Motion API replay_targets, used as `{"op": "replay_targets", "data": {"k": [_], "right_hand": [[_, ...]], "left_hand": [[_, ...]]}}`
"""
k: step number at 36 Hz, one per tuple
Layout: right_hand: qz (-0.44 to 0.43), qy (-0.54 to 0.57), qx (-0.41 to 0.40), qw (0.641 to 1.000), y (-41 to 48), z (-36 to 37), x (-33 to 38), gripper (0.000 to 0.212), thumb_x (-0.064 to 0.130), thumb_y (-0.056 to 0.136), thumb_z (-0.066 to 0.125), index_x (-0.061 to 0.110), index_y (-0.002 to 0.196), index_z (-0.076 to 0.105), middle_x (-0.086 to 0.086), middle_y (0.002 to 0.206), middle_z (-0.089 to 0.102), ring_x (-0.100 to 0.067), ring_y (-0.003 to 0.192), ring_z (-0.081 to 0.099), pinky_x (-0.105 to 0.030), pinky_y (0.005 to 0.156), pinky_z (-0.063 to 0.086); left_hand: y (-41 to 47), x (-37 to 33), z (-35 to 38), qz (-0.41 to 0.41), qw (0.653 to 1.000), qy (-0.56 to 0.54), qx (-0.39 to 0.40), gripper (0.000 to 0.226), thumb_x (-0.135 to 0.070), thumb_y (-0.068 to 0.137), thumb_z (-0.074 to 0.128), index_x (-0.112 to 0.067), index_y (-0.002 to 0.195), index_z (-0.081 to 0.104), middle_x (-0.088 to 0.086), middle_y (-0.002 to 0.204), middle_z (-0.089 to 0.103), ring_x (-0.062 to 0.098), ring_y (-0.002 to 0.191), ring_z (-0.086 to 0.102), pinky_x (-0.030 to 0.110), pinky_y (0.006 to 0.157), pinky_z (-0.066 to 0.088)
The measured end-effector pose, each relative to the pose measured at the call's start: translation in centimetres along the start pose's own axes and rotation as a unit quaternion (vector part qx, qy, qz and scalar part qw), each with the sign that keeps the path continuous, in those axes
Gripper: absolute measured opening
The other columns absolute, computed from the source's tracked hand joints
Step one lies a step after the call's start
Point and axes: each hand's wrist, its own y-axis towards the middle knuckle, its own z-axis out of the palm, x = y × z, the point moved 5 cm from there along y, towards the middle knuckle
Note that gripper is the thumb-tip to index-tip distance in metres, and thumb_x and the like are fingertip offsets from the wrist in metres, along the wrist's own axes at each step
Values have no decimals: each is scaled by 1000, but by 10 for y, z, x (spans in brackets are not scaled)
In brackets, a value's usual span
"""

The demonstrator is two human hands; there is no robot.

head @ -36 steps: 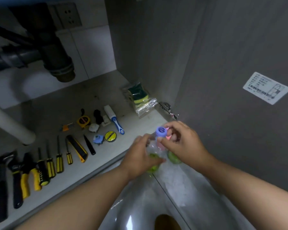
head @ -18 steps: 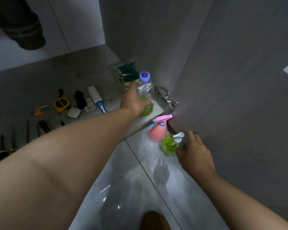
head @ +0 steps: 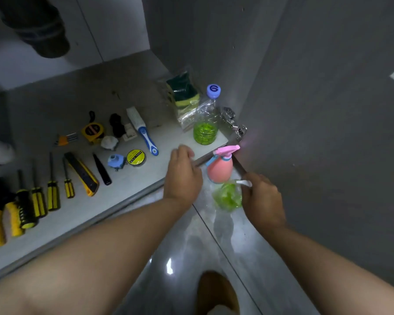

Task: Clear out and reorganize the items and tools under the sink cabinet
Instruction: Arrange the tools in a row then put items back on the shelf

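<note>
Standing upright at the front right corner of the cabinet floor [head: 132, 185] is a clear bottle [head: 205, 125] with green liquid and a purple cap. It is just beside a sponge pack [head: 184, 96] and near the door hinge [head: 233, 123]. The left hand [head: 183, 176] hangs over the front edge of the cabinet floor. Its grip is loose, with the fingers softly curled and holding nothing; I cannot tell if they touch the edge. The right hand [head: 263, 198] is low over the tiled floor [head: 191, 246], and its grip is closed round a small green bottle [head: 227, 197] with a white pump. A pink spray bottle [head: 221, 169] stands on the tiles between the two hands, just beside the green one. Further left in the cabinet lie a brush [head: 146, 133], a roll of tape [head: 135, 157], a tape measure [head: 92, 130], a utility knife [head: 82, 173] and a row of screwdrivers [head: 52, 189]. A dark drain pipe [head: 41, 26] hangs above them.
</note>
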Motion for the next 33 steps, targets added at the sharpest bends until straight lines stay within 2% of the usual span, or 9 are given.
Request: {"op": "replay_targets", "data": {"k": [4, 7, 11, 14, 18, 22, 25, 28, 33], "right_hand": [[-45, 32, 13, 998, -5, -17, 9, 2, 28, 91, 64, 26, 90, 64, 0, 86, 68, -30, 80, 63, -35, 66, 47], [-62, 101, 63, 991, -2, -26, 21, 10, 32, 91, 68, 33, 82, 62, 8, 73, 68, -17, 69, 64, -35, 74, 54], [-92, 181, 110, 973, 0, -23, 37, 7, 29, 91, 71, 28, 85, 68, -2, 71, 68, -24, 68, 67, -39, 74, 56], [-74, 225, 135, 962, -2, -8, 36, 11, 38, 90, 70, 27, 88, 68, 0, 76, 68, -20, 70, 68, -33, 69, 56], [105, 355, 176, 912, 6, 27, 10, 33, 55, 93, 54, 26, 103, 67, -6, 98, 67, -16, 73, 70, -30, 63, 55], [145, 231, 122, 954, 36, 51, -12, 47, 29, 92, 68, 16, 133, 49, -8, 116, 61, -29, 91, 71, -46, 81, 59], [155, 279, 144, 937, 53, 70, -6, 67, 22, 88, 74, 29, 144, 38, 1, 124, 54, -33, 88, 71, -34, 61, 60], [196, 307, 137, 921, 66, 92, -2, 55, 32, 84, 75, 37, 129, 45, 1, 115, 61, -32, 76, 73, -36, 57, 61], [230, 267, 64, 934, 79, 104, 1, 39, 42, 81, 70, 30, 116, 57, -6, 107, 68, -32, 79, 73, -49, 67, 63]], "left_hand": [[-55, 11, 20, -20, 978, -24, 204, 56, -20, 75, 81, -22, 124, 52, 1, 119, 43, 19, 101, 54, 42, 92, 51], [-72, 12, 25, -15, 962, -4, 272, 94, -41, 64, 92, -30, 143, 43, -1, 133, 43, 16, 122, 50, 35, 105, 47], [-71, 17, 19, -13, 965, -3, 262, 83, -51, 62, 90, -37, 132, 48, -7, 124, 53, 14, 114, 53, 38, 98, 51], [-66, 28, 9, 0, 968, 26, 249, 77, -54, 61, 89, -41, 125, 49, -9, 121, 56, 14, 112, 54, 37, 95, 52], [-59, 48, -13, -32, 979, -3, 204, 75, -54, 59, 90, -42, 123, 53, -10, 119, 62, 11, 108, 60, 36, 92, 54], [-57, 67, -38, -65, 981, -70, 171, 79, -48, 59, 93, -37, 129, 58, -16, 116, 67, 3, 106, 63, 33, 93, 55], [-52, 74, -54, -81, 979, -109, 153, 72, -46, 59, 92, -40, 124, 61, -22, 108, 69, -4, 100, 64, 24, 86, 52], [-47, 78, -71, -94, 978, -116, 144, 67, -62, 51, 85, -50, 112, 60, -34, 103, 65, -13, 96, 60, 17, 78, 49], [-37, 82, -100, -95, 977, -123, 143, 69, -66, 50, 86, -51, 113, 61, -27, 105, 69, -9, 96, 64, 12, 77, 49]]}}
